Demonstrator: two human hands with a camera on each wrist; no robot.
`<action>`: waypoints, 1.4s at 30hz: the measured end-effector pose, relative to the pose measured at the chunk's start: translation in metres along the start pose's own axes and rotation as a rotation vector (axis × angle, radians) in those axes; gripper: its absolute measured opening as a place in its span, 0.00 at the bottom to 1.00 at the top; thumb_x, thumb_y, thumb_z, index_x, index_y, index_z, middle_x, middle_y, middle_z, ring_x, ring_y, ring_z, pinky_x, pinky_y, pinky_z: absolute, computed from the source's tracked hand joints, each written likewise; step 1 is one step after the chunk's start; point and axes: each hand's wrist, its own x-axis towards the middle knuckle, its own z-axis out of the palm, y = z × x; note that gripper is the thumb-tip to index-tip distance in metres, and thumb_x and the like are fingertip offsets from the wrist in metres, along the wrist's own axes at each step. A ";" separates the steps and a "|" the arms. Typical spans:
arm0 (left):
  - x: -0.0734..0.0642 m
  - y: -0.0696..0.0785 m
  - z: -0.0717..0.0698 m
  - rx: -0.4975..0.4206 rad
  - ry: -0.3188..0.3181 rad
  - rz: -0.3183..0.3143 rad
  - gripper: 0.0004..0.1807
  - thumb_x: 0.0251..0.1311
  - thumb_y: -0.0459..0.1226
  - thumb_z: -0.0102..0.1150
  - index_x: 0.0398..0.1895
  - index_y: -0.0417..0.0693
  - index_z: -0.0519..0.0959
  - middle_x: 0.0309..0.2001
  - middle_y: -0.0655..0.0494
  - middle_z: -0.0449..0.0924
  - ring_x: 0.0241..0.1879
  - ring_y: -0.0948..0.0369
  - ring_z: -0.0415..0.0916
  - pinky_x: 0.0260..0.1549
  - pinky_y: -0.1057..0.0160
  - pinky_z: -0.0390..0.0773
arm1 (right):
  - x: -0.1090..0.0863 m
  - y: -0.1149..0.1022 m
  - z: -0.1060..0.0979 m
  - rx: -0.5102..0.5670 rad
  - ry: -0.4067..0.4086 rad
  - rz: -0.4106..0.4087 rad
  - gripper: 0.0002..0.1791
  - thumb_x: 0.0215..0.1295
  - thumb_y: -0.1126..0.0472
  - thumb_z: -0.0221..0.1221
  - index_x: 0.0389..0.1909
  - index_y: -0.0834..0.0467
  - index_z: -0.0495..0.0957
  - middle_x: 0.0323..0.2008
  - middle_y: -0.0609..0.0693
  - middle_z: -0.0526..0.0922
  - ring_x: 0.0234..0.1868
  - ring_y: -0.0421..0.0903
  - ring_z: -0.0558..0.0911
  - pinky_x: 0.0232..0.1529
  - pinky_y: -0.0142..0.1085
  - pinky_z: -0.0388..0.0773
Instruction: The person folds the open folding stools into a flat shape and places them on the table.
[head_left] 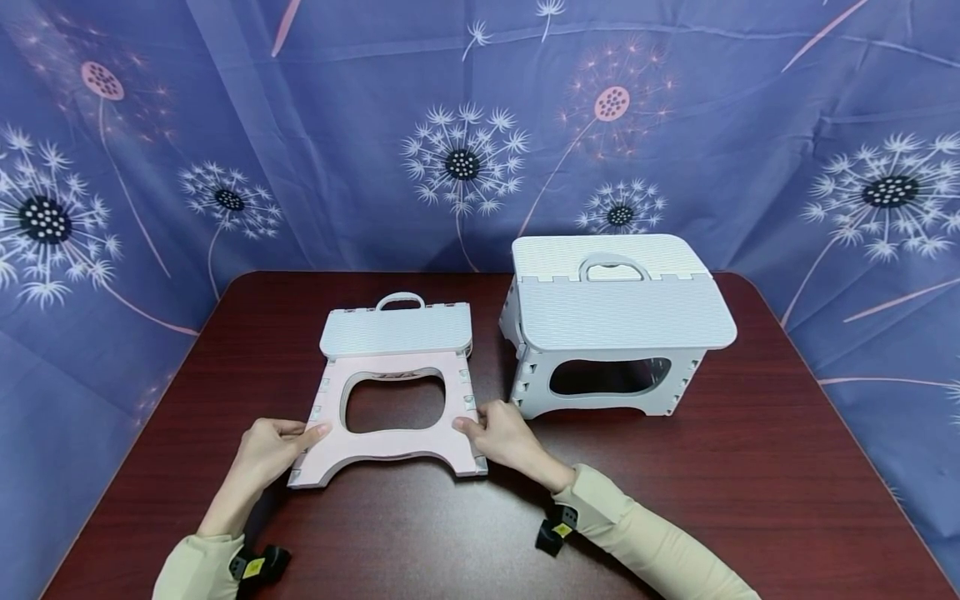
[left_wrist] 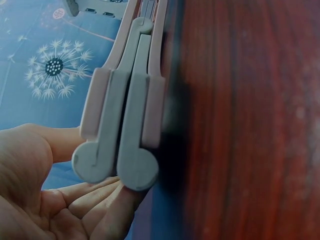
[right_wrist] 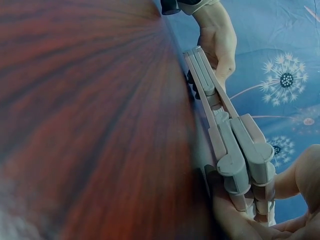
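A folding step stool (head_left: 390, 446) with pink legs and a pale ribbed top is folded flat, its carrying handle pointing to the back of the table. My left hand (head_left: 266, 454) grips its left leg edge, thumb on the pink face and fingers behind. On the opposite edge my right hand (head_left: 513, 442) holds the right leg the same way. Seen edge-on in the left wrist view, the folded legs (left_wrist: 120, 110) lie close together between thumb and fingers. The right wrist view shows the folded stool (right_wrist: 225, 130) narrow and tilted, close over the table.
A second folding stool (head_left: 615, 312), pale grey with a ribbed top, stands unfolded at the back right, near my right hand. Beneath both is a dark red wood-grain table (head_left: 420, 533). A blue dandelion-print cloth (head_left: 337, 167) hangs behind and along the sides.
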 end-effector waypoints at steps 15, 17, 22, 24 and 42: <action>0.001 0.001 0.000 0.017 -0.006 -0.006 0.38 0.55 0.56 0.65 0.51 0.28 0.78 0.45 0.35 0.83 0.33 0.64 0.76 0.27 0.66 0.75 | 0.001 -0.001 -0.001 -0.013 -0.004 0.012 0.18 0.63 0.51 0.61 0.21 0.60 0.79 0.12 0.40 0.64 0.17 0.37 0.65 0.19 0.30 0.62; 0.001 0.001 0.000 0.021 -0.004 -0.003 0.38 0.55 0.56 0.65 0.51 0.28 0.79 0.46 0.35 0.83 0.33 0.64 0.76 0.27 0.67 0.75 | 0.002 0.000 -0.001 -0.015 -0.004 0.018 0.18 0.63 0.51 0.61 0.21 0.60 0.79 0.12 0.40 0.63 0.17 0.37 0.64 0.19 0.31 0.61; 0.001 0.001 0.001 0.026 -0.002 0.001 0.37 0.55 0.55 0.65 0.50 0.28 0.79 0.45 0.35 0.83 0.32 0.65 0.75 0.26 0.67 0.74 | 0.003 0.001 -0.001 -0.021 -0.006 0.027 0.18 0.63 0.50 0.61 0.21 0.60 0.79 0.12 0.40 0.62 0.18 0.38 0.64 0.20 0.31 0.61; 0.002 0.001 0.001 0.026 0.000 0.002 0.37 0.55 0.55 0.65 0.50 0.28 0.79 0.45 0.35 0.83 0.31 0.65 0.75 0.26 0.67 0.74 | 0.003 0.001 -0.001 -0.020 -0.008 0.026 0.18 0.63 0.50 0.61 0.22 0.60 0.80 0.12 0.40 0.63 0.18 0.38 0.64 0.20 0.31 0.62; 0.001 0.003 -0.001 0.012 0.034 -0.008 0.33 0.53 0.54 0.68 0.46 0.30 0.82 0.27 0.52 0.85 0.25 0.65 0.73 0.24 0.66 0.71 | 0.005 -0.005 -0.004 -0.036 -0.037 0.069 0.20 0.62 0.49 0.62 0.17 0.57 0.78 0.12 0.41 0.66 0.19 0.39 0.66 0.22 0.30 0.64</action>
